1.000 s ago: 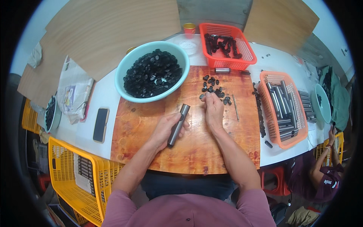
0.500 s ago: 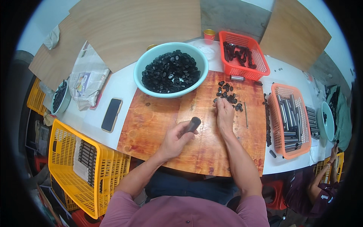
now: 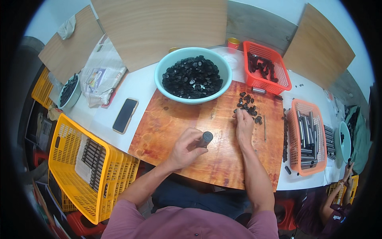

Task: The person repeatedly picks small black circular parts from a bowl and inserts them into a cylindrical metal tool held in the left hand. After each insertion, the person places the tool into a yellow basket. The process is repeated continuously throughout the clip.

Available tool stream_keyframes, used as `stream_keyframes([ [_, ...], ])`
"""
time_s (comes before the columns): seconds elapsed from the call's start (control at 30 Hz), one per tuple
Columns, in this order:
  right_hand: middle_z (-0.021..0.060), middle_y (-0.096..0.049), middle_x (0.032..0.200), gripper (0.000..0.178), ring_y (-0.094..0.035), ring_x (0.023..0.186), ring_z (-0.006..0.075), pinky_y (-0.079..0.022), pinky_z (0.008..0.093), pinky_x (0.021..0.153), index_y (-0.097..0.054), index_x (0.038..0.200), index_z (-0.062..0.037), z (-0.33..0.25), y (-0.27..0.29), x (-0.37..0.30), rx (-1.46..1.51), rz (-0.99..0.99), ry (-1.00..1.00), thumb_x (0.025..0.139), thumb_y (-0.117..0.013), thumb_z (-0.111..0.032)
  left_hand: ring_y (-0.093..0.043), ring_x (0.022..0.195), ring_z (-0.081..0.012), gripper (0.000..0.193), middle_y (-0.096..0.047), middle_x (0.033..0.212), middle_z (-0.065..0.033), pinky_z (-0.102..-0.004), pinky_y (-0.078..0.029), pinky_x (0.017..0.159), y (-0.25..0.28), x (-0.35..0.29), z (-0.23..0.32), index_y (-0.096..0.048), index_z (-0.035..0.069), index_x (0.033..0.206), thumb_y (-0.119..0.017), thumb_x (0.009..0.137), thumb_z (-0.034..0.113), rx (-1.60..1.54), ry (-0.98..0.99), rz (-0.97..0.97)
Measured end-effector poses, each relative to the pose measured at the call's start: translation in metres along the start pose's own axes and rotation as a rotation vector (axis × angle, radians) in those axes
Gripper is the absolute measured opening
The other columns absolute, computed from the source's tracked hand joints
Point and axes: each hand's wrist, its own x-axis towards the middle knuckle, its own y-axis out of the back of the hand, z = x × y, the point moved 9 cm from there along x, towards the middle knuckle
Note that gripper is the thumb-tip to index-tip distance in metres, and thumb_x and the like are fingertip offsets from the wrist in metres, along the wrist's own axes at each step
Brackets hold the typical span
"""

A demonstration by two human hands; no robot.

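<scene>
My left hand (image 3: 187,148) is wrapped round a dark cylinder (image 3: 206,139), its round end tipped up over the wooden board (image 3: 175,119). At the near edge of a loose cluster of small black oval pieces (image 3: 247,104) is my right hand (image 3: 244,125), fingers pressed together. Whatever sits between those fingertips is too small or hidden to name. A thin metal rod (image 3: 265,128) lies on the board to the right of this hand. Beyond my hands, a pale turquoise basin (image 3: 193,99) holds a heap of similar black pieces.
A red basket (image 3: 267,83) with dark parts stands far right, near a small red cup (image 3: 233,44). An orange basket (image 3: 293,135) of metal tubes is at right. To the left are a phone (image 3: 125,115) and a yellow crate (image 3: 79,195). A co-worker's hand (image 3: 348,177) shows far right.
The cylinder in my left hand has turned more upright, its end facing up more. My right hand stays by the black pieces. The whole view has shifted slightly.
</scene>
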Motion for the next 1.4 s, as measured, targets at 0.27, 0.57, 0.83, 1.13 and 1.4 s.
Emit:
stream_keyframes([
  [0.27, 0.0081, -0.055, 0.069, 0.040, -0.051, 0.069, 0.0147, -0.042, 0.0336, 0.067, -0.063, 0.082, 0.0005, 0.005, -0.003, 0.000, -0.053, -0.016, 0.048, 0.106, -0.056, -0.031, -0.062, 0.109, -0.0184, 0.035, -0.061, 0.119, -0.0112, -0.0308, -0.053, 0.092, 0.029, -0.003, 0.011, -0.063, -0.004, 0.124, -0.071, 0.090, -0.002, 0.023, 0.060, 0.056],
  [0.57, 0.0082, -0.056, 0.071, 0.040, -0.053, 0.071, 0.0150, -0.043, 0.0332, 0.068, -0.064, 0.082, 0.0004, 0.001, -0.004, 0.000, -0.056, -0.024, 0.081, 0.106, -0.057, -0.031, -0.068, 0.106, -0.0172, 0.036, -0.067, 0.120, -0.0120, -0.0290, -0.058, 0.088, 0.018, 0.019, -0.002, -0.061, -0.005, 0.130, -0.068, 0.095, -0.001, 0.071, 0.109, 0.041],
  [0.83, 0.0032, -0.054, 0.068, 0.039, -0.049, 0.067, 0.0116, -0.040, 0.0311, 0.063, -0.064, 0.081, -0.0008, 0.002, -0.004, 0.000, -0.069, 0.001, 0.098, 0.105, -0.058, -0.030, -0.073, 0.096, -0.0211, 0.046, -0.071, 0.109, -0.0140, -0.0330, -0.065, 0.074, 0.008, 0.034, -0.003, -0.064, -0.001, 0.128, -0.079, 0.085, 0.003, 0.132, 0.009, 0.114],
  [1.13, 0.0116, -0.065, 0.075, 0.039, -0.058, 0.069, 0.0176, -0.046, 0.0343, 0.067, -0.064, 0.084, 0.0020, -0.002, -0.002, -0.002, -0.137, -0.025, 0.061, 0.104, -0.059, -0.030, -0.074, 0.095, -0.0222, 0.050, -0.071, 0.108, -0.0151, -0.0329, -0.065, 0.076, 0.002, 0.037, -0.006, -0.060, -0.001, 0.131, -0.079, 0.085, 0.001, 0.231, -0.046, 0.017],
  [1.4, 0.0118, -0.064, 0.072, 0.035, -0.057, 0.068, 0.0162, -0.046, 0.0342, 0.067, -0.064, 0.084, 0.0024, -0.005, -0.003, -0.003, -0.163, -0.015, 0.053, 0.102, -0.063, -0.027, -0.076, 0.092, -0.0229, 0.048, -0.072, 0.106, -0.0152, -0.0328, -0.064, 0.076, 0.003, 0.031, -0.005, -0.060, -0.001, 0.129, -0.079, 0.085, 0.002, 0.214, -0.119, 0.054],
])
